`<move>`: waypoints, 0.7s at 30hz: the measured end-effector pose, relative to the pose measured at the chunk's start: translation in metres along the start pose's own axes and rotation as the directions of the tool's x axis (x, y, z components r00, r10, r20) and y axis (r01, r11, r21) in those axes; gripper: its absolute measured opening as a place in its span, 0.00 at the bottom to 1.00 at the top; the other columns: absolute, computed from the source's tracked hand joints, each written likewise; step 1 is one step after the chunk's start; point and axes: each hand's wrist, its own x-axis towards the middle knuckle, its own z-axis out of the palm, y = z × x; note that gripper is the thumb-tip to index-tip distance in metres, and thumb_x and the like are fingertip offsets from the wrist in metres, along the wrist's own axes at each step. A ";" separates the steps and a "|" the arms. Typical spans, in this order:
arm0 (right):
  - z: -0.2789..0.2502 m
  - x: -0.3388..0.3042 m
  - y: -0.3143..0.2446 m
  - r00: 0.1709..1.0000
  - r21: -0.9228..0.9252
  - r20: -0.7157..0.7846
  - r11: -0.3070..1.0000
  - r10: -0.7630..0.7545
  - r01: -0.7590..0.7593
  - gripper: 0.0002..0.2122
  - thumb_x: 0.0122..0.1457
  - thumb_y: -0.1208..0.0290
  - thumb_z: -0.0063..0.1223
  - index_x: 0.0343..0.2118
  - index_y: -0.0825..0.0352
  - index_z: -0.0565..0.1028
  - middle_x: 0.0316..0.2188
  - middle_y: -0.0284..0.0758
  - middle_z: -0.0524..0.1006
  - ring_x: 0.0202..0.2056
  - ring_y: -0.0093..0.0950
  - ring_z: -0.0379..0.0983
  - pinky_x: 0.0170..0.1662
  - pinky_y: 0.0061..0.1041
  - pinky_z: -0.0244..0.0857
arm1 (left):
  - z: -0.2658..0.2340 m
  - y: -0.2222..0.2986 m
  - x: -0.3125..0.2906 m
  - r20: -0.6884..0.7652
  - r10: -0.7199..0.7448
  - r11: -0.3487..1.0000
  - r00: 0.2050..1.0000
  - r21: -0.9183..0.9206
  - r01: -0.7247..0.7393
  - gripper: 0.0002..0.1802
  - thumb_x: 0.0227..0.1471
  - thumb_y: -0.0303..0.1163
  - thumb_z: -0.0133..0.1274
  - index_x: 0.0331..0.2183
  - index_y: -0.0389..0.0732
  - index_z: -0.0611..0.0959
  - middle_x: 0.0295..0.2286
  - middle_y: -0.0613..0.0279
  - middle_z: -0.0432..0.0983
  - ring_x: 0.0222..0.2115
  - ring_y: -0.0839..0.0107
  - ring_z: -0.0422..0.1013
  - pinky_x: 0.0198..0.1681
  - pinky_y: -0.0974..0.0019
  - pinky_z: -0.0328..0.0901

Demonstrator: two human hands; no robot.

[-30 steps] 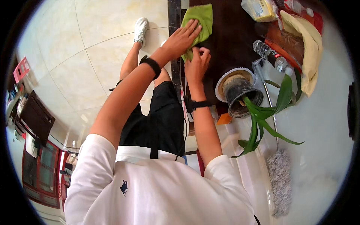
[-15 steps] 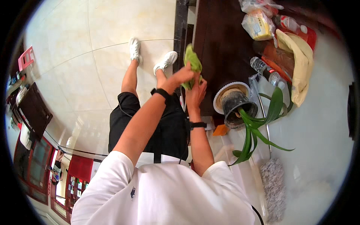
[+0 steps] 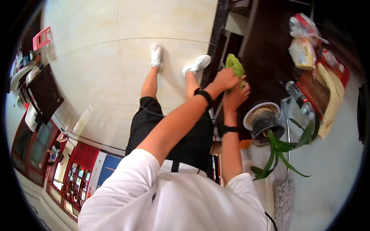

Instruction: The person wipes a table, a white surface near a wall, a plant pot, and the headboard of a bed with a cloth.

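A bunched green cloth (image 3: 236, 65) is in front of me, above the dark brown tabletop (image 3: 266, 50). My left hand (image 3: 224, 79) is closed round its near part, with some fingers hidden by the hand and slightly blurred. Just below, my right hand (image 3: 235, 97) also grips the cloth, its fingers bent over the lower end. The two hands are close together, with the left one farther forward. Black bands circle both wrists.
A plant in a black pot (image 3: 266, 125) stands right of my right hand, beside a grey fluffy duster (image 3: 284, 200). Farther right lie a plastic bottle (image 3: 300, 98), a bagged yellow package (image 3: 302, 54) and a cream cloth (image 3: 332, 104). A pink stool (image 3: 41, 38) stands far left.
Both hands and the green cloth have shifted right in the picture, over the tabletop. The cloth looks more bunched. The whole view has also moved, so the surroundings sit differently.
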 end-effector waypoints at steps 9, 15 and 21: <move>-0.056 -0.002 -0.083 0.806 0.162 0.519 0.958 -0.286 0.236 0.25 0.45 0.74 0.62 0.48 0.68 0.67 0.44 0.45 0.66 0.47 0.49 0.64 0.47 0.46 0.62 | -0.101 -0.048 -0.051 0.263 0.125 0.936 0.957 0.289 -0.201 0.22 0.52 0.44 0.45 0.32 0.34 0.83 0.33 0.44 0.79 0.40 0.45 0.74 0.44 0.50 0.68; -0.150 -0.053 -0.206 0.408 0.497 0.553 0.681 -0.726 0.538 0.33 0.50 0.65 0.57 0.60 0.63 0.58 0.34 0.52 0.75 0.36 0.52 0.73 0.38 0.46 0.68 | -0.241 -0.137 -0.185 0.190 0.129 0.920 0.973 0.345 -0.189 0.26 0.53 0.46 0.47 0.47 0.35 0.76 0.37 0.43 0.78 0.37 0.46 0.74 0.46 0.51 0.65; -0.232 -0.079 -0.347 0.181 0.372 0.545 0.429 -0.819 0.823 0.28 0.50 0.53 0.59 0.52 0.60 0.68 0.29 0.46 0.77 0.31 0.47 0.76 0.33 0.43 0.70 | -0.322 -0.172 -0.352 -0.046 -0.071 0.983 0.996 0.166 0.078 0.47 0.55 0.65 0.36 0.52 0.26 0.70 0.46 0.32 0.70 0.49 0.41 0.67 0.55 0.52 0.59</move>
